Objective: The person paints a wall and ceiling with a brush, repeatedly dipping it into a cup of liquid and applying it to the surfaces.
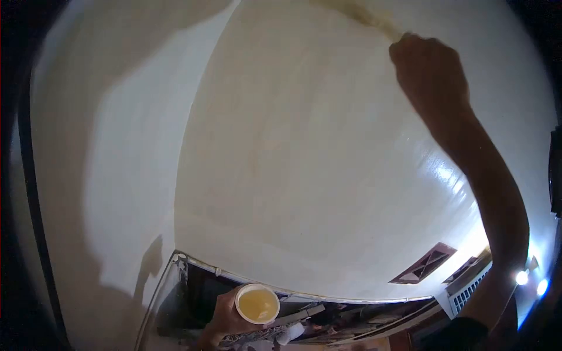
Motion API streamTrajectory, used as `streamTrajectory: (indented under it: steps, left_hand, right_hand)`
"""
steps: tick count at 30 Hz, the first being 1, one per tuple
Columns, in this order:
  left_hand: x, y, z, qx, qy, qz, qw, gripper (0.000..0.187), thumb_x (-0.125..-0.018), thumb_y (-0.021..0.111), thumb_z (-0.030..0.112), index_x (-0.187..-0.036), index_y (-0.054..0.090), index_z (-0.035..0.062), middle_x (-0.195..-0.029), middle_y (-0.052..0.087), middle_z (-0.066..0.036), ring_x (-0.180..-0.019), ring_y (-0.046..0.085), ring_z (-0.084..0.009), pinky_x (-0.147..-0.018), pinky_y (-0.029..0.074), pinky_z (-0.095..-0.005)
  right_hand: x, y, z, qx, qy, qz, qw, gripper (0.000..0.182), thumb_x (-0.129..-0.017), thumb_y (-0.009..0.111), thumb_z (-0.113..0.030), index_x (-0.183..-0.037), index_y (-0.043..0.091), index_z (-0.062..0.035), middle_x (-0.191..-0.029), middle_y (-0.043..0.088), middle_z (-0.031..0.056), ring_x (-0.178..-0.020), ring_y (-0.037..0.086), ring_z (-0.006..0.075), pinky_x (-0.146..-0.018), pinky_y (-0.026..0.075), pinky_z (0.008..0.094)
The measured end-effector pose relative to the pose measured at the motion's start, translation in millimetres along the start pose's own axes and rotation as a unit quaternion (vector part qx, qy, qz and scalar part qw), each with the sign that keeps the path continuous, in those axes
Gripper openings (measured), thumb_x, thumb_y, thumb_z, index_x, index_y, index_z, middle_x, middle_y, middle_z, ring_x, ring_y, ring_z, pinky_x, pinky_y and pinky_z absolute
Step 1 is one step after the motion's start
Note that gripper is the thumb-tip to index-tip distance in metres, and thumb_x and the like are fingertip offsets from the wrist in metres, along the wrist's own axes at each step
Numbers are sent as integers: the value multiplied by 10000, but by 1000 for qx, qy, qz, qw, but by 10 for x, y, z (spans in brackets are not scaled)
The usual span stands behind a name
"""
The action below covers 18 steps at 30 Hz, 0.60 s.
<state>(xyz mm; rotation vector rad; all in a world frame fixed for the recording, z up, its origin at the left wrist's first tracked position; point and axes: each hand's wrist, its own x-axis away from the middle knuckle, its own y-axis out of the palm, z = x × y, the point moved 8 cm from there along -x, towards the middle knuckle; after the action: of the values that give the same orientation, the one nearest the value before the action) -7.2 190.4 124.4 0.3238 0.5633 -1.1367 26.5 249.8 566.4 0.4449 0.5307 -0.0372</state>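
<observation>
My left hand (225,316) is wrapped round a white cup (258,304) at the bottom of the view. Pale yellowish liquid shows inside the cup. High at the upper right, my right hand (430,67) is closed near the pale wall surface (293,146). A blurred brownish-yellow streak or tool (374,20) runs up and left from its fingers; I cannot make out exactly what the hand grips. The surface near my right forearm has a wet-looking shine.
Below the wall is a dark shelf-like space (351,319) with cluttered items. A patterned vent (425,264), a white grille (468,289) and bright lamps (522,277) are at the lower right. A corner line runs down the left, with shadows beside it.
</observation>
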Motion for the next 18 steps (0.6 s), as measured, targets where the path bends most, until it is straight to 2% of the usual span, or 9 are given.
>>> streamTrajectory:
  steps: [1,2,4,5,8,10,11,13,18]
  left_hand:
    - [-6,-7,-22,1,2,4,1000,697,-500,892,292,-1055,589,-4,-976,661,-139,-894,659,-219,-798,523,-336]
    - [-9,-16,-41,1,4,8,1000,693,-498,892,288,-1051,593,-3,-976,661,-139,-893,659,-218,-797,522,-336]
    - [-16,-33,-63,-2,-2,7,1000,703,-498,892,291,-1060,589,-3,-977,661,-138,-896,658,-216,-803,520,-335]
    - [-24,-38,-80,-4,-8,12,1000,714,-497,893,293,-1070,585,-3,-978,661,-136,-899,656,-214,-809,518,-333]
    - [-12,-12,-156,6,-30,3,1000,729,-507,890,308,-1086,577,-4,-988,660,-130,-908,652,-205,-824,513,-333]
    - [-51,-18,-114,-5,-17,4,1000,730,-511,890,309,-1090,574,-3,-993,660,-126,-914,650,-202,-831,511,-333]
    - [-82,-24,-81,-17,-4,5,1000,730,-515,889,309,-1094,572,-2,-997,660,-123,-919,648,-199,-838,508,-333]
    - [-112,-26,-72,-10,-5,5,1000,729,-514,891,304,-1094,572,-2,-997,660,-121,-919,648,-199,-838,508,-331]
    - [-164,9,5,-6,-14,-2,1000,735,-508,896,300,-1098,573,3,-997,660,-119,-917,648,-198,-833,509,-327]
  right_hand:
    - [42,-112,-131,-54,-13,22,998,44,-757,586,-87,-719,588,-64,-640,592,77,-601,638,204,-513,523,315]
    - [107,-114,-203,-195,17,63,979,54,-763,591,-83,-762,597,-29,-610,582,80,-584,635,201,-511,522,308]
    - [156,-207,-417,-101,-43,-15,994,102,-797,578,-96,-810,595,4,-586,578,83,-574,630,190,-507,519,300]
    - [176,-274,-451,-100,-46,-10,994,102,-797,578,-96,-810,595,4,-586,578,83,-574,630,190,-507,519,300]
    - [266,-373,-518,-190,-68,-57,978,131,-853,556,-131,-858,590,-4,-572,578,75,-548,622,181,-493,518,306]
    - [261,-293,-438,-282,-27,-173,943,83,-784,564,-124,-760,625,-74,-701,612,118,-666,651,257,-552,533,386]
    - [240,-259,-395,-279,-26,-170,945,83,-784,564,-124,-760,625,-74,-701,612,118,-666,651,257,-552,533,386]
    - [150,-298,-177,-142,-21,-28,989,166,-904,538,-214,-897,600,-60,-594,597,73,-525,621,187,-495,530,335]
    - [-14,16,213,-20,18,18,999,184,-872,581,-198,-950,617,-36,-639,624,69,-559,636,173,-513,541,302]
